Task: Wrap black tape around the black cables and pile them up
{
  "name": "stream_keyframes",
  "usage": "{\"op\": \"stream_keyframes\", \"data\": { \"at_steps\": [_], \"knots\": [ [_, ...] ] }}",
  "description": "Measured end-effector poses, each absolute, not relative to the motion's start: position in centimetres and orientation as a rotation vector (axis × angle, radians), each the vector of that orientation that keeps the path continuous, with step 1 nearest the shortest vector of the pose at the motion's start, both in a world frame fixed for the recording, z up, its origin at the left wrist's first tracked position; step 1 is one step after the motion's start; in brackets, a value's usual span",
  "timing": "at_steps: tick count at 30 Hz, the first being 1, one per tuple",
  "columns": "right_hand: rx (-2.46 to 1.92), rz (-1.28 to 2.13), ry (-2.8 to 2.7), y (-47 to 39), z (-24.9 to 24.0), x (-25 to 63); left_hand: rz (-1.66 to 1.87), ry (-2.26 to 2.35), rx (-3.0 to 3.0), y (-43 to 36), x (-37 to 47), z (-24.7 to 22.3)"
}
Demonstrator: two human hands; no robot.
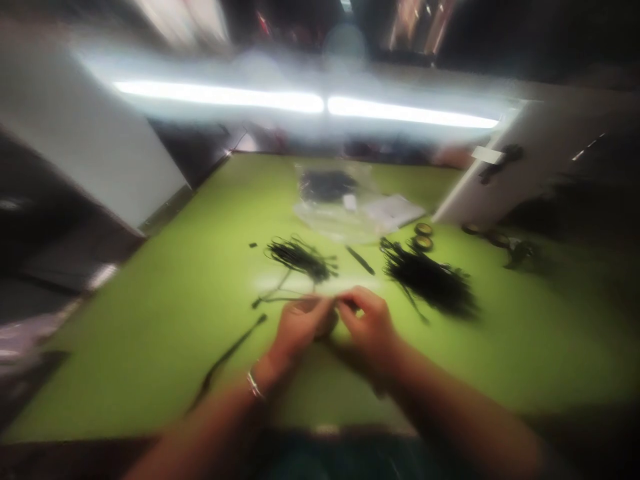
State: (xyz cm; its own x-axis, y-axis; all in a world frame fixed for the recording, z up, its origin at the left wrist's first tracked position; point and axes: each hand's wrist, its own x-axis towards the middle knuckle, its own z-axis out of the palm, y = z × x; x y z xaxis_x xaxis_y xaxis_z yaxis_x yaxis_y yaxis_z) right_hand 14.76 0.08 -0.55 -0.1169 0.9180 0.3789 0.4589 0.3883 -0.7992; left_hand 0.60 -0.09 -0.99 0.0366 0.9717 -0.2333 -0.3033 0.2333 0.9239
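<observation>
My left hand (303,325), with a bracelet at the wrist, is closed around a thin dark cable (280,298) whose end lies out to the left. Fingertips nearly touching it, my right hand (366,321) pinches at the same spot; the small part between the fingers is too blurred to make out. Just beyond my hands lies a small bundle of black cables (300,258). A larger black bundle (430,277) rests to the right. On the left, a single black cable (230,353) runs toward my left forearm.
A clear plastic bag (327,200) with dark contents and a white paper (393,211) lie at the back of the green table (150,320). Tape rolls (423,237) sit beside the right panel. A dark pen-like tool (360,260) lies between the bundles. Two bright tubes hang above.
</observation>
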Motion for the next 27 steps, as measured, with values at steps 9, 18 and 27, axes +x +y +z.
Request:
{"op": "stream_keyframes", "data": {
  "at_steps": [9,18,27],
  "knots": [
    [-1.306,0.633,-1.671,0.4,0.1,15.4,1.061,0.999,0.820,0.0,0.4,-0.8],
    [-1.280,0.676,-1.664,0.7,0.1,15.6,1.072,1.112,0.768,0.4,0.3,-1.0],
    [-1.317,0.856,-1.489,0.8,1.2,16.0,1.106,1.155,0.828,0.3,0.3,-1.4]
  ]
}}
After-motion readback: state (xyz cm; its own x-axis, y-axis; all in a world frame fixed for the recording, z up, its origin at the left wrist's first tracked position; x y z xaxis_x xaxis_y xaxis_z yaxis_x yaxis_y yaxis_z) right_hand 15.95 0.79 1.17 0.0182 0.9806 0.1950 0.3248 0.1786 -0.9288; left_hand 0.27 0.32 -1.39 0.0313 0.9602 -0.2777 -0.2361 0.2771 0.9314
